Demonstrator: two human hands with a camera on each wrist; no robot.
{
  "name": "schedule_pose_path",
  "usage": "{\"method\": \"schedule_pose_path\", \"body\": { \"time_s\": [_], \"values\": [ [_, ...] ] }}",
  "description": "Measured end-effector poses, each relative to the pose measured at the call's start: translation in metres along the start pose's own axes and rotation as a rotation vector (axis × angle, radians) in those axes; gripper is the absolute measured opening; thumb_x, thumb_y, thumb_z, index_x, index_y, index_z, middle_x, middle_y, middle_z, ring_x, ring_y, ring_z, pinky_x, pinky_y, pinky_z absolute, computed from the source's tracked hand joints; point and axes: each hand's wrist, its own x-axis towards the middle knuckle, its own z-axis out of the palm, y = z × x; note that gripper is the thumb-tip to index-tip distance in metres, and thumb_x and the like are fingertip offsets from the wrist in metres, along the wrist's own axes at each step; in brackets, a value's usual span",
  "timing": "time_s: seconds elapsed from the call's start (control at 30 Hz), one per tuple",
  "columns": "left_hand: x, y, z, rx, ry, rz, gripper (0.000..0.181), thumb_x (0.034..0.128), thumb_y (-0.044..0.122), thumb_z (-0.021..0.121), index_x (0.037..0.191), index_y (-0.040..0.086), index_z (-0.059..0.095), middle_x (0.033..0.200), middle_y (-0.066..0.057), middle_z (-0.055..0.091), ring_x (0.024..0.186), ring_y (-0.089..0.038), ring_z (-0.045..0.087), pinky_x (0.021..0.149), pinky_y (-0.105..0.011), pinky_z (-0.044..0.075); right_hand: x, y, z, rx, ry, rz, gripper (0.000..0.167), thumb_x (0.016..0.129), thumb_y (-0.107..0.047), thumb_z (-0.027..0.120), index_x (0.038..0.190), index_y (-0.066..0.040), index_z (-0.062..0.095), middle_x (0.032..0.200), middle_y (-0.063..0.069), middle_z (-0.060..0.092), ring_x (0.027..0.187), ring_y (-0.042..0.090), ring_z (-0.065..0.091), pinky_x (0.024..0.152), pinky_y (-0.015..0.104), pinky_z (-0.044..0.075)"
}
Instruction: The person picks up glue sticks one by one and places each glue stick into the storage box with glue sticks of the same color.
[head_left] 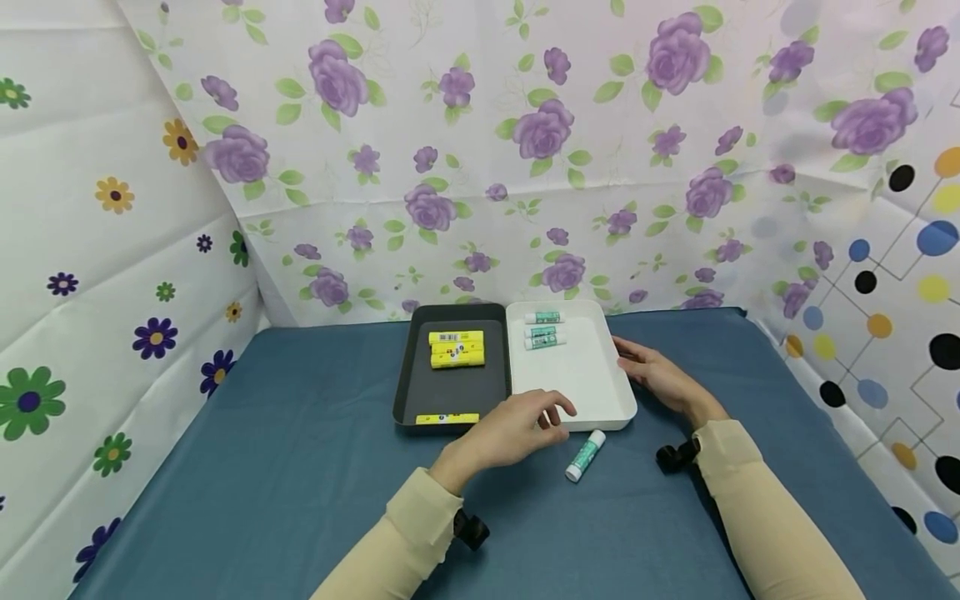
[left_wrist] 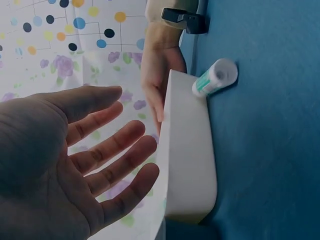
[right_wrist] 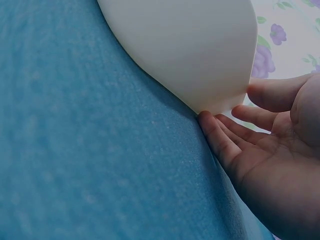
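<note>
My left hand (head_left: 517, 427) hovers over the front of the white tray (head_left: 588, 387), its fingers loosely bent and holding nothing. In the left wrist view the left hand's palm and spread fingers show beside the tray's wall. My right hand (head_left: 663, 379) touches the outer right side of that tray, thumb and fingertips against its wall in the right wrist view. A green-and-white glue stick (head_left: 585, 456) lies on the cloth in front of the tray, below the left hand. Three similar glue sticks (head_left: 545, 331) lie inside the white tray near its back.
A dark grey tray (head_left: 405, 375) stands against the white tray's left side. Several yellow tubes lie in it: a group (head_left: 457, 349) near the back and one tube (head_left: 447, 418) along the front. Blue cloth (head_left: 285, 467) covers the table, and patterned curtains (head_left: 465, 158) stand behind and at both sides.
</note>
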Motion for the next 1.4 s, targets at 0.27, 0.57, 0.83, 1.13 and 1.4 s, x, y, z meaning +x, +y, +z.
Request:
{"method": "schedule_pose_path", "body": {
  "time_s": [0.27,0.57,0.83,1.13,1.4],
  "values": [
    [0.005,0.001,0.011,0.016,-0.018,-0.007,0.029,0.1025,0.023,0.070,0.131,0.018,0.066,0.107,0.005,0.064,0.088,-0.005,0.058,0.079,-0.022,0.051,0.000,0.000,-0.001,-0.010,0.003,-0.008,0.065,0.114,-0.021,0.043,0.167,-0.004,0.010,0.172,0.020,0.009,0.157,0.044,0.011,0.122,0.066,0.012],
    [0.008,-0.001,0.022,0.016,-0.019,0.006,0.028,0.1029,0.023,0.069,0.131,0.017,0.066,0.105,0.006,0.064,0.086,-0.004,0.057,0.077,-0.021,0.050,0.000,0.000,-0.002,-0.003,0.009,0.002,0.065,0.114,-0.022,0.044,0.167,-0.005,0.011,0.173,0.020,0.009,0.157,0.043,0.010,0.122,0.066,0.012],
    [0.012,-0.001,0.035,0.096,-0.049,0.007,0.030,0.1029,0.025,0.069,0.132,0.017,0.066,0.108,0.003,0.064,0.087,-0.002,0.057,0.075,-0.020,0.050,0.001,0.002,-0.002,0.007,-0.007,-0.016,0.065,0.114,-0.021,0.043,0.167,-0.005,0.011,0.172,0.021,0.009,0.157,0.043,0.011,0.122,0.066,0.013],
    [0.016,-0.005,0.047,0.166,-0.111,0.005,0.033,0.1025,0.026,0.070,0.134,0.019,0.065,0.117,0.002,0.064,0.096,-0.005,0.060,0.079,-0.021,0.050,0.004,0.006,-0.003,0.031,-0.023,-0.027,0.063,0.115,-0.022,0.042,0.168,-0.008,0.012,0.173,0.016,0.010,0.158,0.040,0.012,0.123,0.063,0.015],
    [0.021,-0.005,0.054,0.249,-0.110,0.038,0.033,0.0990,0.028,0.075,0.130,0.020,0.064,0.116,0.004,0.064,0.093,-0.004,0.058,0.082,-0.021,0.048,0.004,0.007,-0.002,0.017,-0.020,-0.024,0.064,0.115,-0.023,0.043,0.168,-0.008,0.012,0.173,0.017,0.010,0.158,0.040,0.012,0.122,0.064,0.015]
  ]
}}
